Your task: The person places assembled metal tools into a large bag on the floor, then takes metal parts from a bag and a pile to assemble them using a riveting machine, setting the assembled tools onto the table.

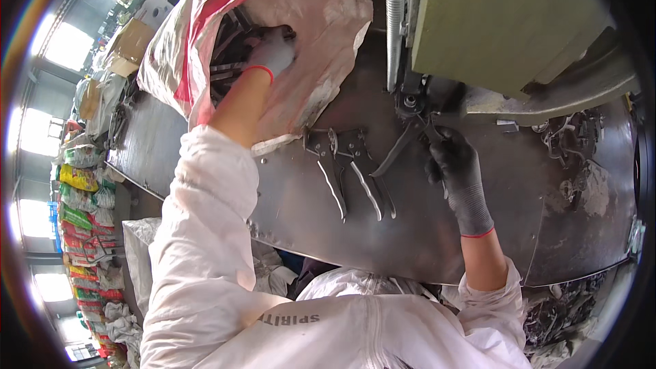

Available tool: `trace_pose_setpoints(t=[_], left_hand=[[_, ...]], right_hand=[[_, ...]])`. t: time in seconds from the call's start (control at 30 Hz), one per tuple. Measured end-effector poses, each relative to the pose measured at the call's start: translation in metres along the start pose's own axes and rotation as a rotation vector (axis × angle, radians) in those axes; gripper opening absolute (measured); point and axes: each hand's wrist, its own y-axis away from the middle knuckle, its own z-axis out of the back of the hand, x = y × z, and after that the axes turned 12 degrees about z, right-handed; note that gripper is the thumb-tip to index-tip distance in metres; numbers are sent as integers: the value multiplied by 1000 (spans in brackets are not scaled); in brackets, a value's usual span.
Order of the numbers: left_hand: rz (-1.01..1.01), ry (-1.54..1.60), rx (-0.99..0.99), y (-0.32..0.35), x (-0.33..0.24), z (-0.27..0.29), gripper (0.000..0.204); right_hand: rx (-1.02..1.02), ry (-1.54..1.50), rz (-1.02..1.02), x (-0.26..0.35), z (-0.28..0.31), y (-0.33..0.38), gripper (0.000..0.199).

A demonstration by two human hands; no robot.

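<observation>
My left hand, in a pale glove with a red cuff, reaches into the mouth of a white and red woven sack. Dark metal parts lie inside around it; its fingers blend into them, so their grip is unclear. My right hand, in a dark grey glove, is closed round a handle of a dark plier-like hand tool. The head of that tool sits under the machine, by a round bolt-like part. Between my hands, two similar plier-like tools lie side by side on the metal table.
A large olive-green machine with a ribbed metal conduit stands over the dark metal table. Small metal parts lie at the right. Cardboard boxes and colourful stacked sacks are beyond the left edge.
</observation>
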Motion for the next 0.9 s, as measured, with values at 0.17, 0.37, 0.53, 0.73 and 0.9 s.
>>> trace_pose_setpoints(t=[0.17,0.37,0.53,0.73,0.9], left_hand=[[-306,-238,-394,-100,110,-67,50],[131,-152,198,-43,51,-46,50],[-424,-81,-244,-25,70,-40,57],[-47,-260,261,12,21,-6,58],[16,308,179,25,28,-1,35]], right_hand=[[68,-31,8,27,-22,6,30],[22,-34,-6,38,2,16,35],[77,-104,-60,36,-4,15,35],[74,-31,-137,22,1,11,36],[83,10,-149,21,3,11,36]])
